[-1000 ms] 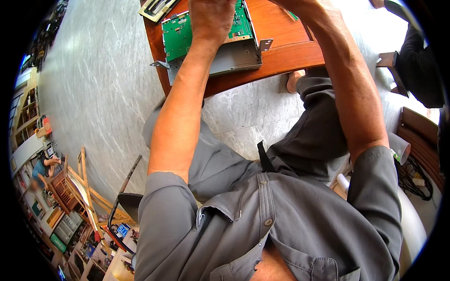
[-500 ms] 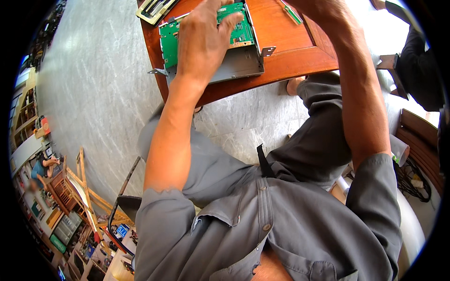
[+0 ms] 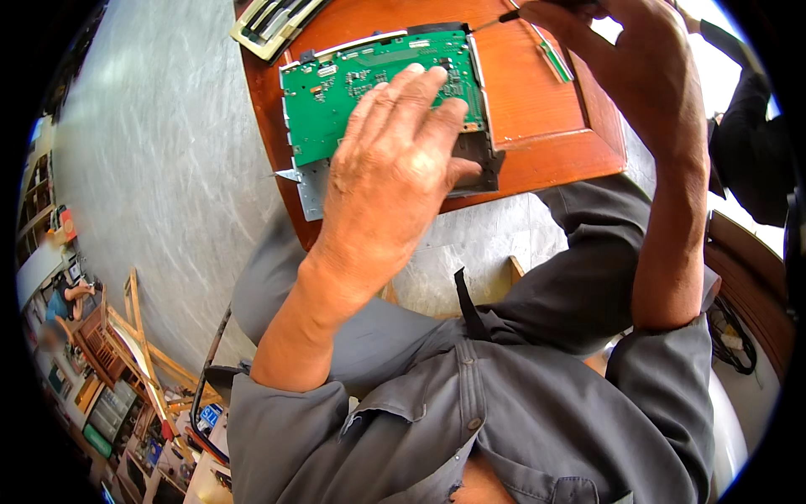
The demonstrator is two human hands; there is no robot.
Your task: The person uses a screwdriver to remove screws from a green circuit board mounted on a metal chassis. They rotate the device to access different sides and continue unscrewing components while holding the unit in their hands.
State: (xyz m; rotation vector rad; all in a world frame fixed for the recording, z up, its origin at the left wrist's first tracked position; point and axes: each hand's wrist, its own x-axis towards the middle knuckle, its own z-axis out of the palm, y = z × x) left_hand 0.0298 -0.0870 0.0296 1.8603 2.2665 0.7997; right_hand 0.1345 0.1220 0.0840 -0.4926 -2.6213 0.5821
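Observation:
A green circuit board (image 3: 327, 109) sits on a metal chassis (image 3: 311, 189) at the near left of the wooden table (image 3: 537, 118). My left hand (image 3: 378, 185) lies over the board's near right part, fingers stretched out, with its thumb toward the chassis edge. At the upper right, my right hand (image 3: 642, 71) is closed round a thin tool with a dark handle and slim shaft that looks like a screwdriver (image 3: 510, 15). Its tip is by the far right corner of the board; whether it touches there I cannot tell. The far end of the right hand is cut off by the picture's edge.
A cream slotted frame (image 3: 277, 29) stands at the table's far left corner. A small green-and-white strip (image 3: 556, 63) lies right of the board. Wooden racks and shelves fill the lower left; a dark-clothed person (image 3: 753, 130) is at the right edge.
My left hand has come nearer and rightward across the board, its fingers now stretched out flatter. The right hand has moved rightward, bringing the tool into view. Table and board sit lower in the picture.

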